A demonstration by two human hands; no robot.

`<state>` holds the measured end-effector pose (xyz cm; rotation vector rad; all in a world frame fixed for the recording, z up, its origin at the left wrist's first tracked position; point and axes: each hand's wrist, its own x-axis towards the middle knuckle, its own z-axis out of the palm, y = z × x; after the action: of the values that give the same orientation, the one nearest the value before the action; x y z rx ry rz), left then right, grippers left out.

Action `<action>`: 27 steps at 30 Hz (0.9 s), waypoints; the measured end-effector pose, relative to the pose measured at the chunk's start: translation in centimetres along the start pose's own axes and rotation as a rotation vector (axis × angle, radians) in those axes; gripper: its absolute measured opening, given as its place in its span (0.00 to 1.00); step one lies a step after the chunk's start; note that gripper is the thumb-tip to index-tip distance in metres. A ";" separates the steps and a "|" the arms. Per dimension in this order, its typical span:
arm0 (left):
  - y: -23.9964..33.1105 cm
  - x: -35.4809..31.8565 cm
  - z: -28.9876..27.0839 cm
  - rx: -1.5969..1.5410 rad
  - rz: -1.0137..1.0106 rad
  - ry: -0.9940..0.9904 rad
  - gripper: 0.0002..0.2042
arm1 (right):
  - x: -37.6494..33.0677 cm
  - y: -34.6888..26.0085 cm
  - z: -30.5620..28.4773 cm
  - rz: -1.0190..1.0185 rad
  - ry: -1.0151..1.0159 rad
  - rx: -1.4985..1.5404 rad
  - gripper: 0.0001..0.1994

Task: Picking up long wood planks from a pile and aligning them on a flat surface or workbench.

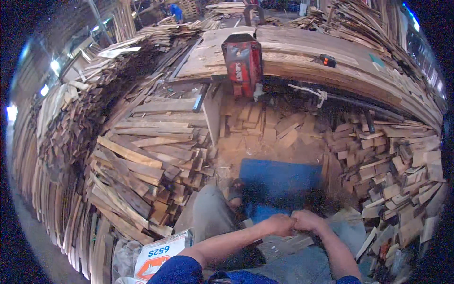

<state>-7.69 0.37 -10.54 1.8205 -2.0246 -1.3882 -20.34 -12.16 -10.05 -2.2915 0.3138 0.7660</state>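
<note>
My left hand (282, 224) and my right hand (307, 221) meet in front of me, both closed, knuckles side by side. Their fists are at the near edge of a blue sheet (283, 177), which they appear to grip. The sheet spreads away from me between my legs, smeared by motion along its right and near sides. Whether it is cloth or plastic I cannot tell. My fingertips are hidden. Both forearms come in from the lower edge, with dark blue sleeves.
Ahead, a red power tool (242, 66) sits at the edge of a wooden worktable (283, 35). On the table lies a small orange and black object (327, 60). Wood offcuts (151, 165) pile up left, more wood pieces (392, 175) right. A white and orange bag (161, 255) stands beside my left arm.
</note>
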 end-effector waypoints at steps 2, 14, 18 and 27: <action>0.1 -0.2 -0.1 0.006 0.035 0.008 0.25 | -0.2 -0.4 -0.3 0.040 -0.022 0.014 0.16; -0.5 -0.1 1.0 0.064 0.081 0.132 0.27 | 0.5 0.6 0.9 0.049 0.074 -0.009 0.18; -0.3 -0.2 0.7 0.056 0.057 0.118 0.27 | 0.5 0.5 0.9 -0.012 0.099 -0.030 0.18; 0.0 0.0 0.5 0.041 0.013 0.076 0.26 | 0.7 0.8 0.9 0.059 0.034 -0.024 0.15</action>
<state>-8.01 0.60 -10.80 1.8426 -2.0385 -1.2631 -20.49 -12.13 -11.47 -2.3289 0.3918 0.7648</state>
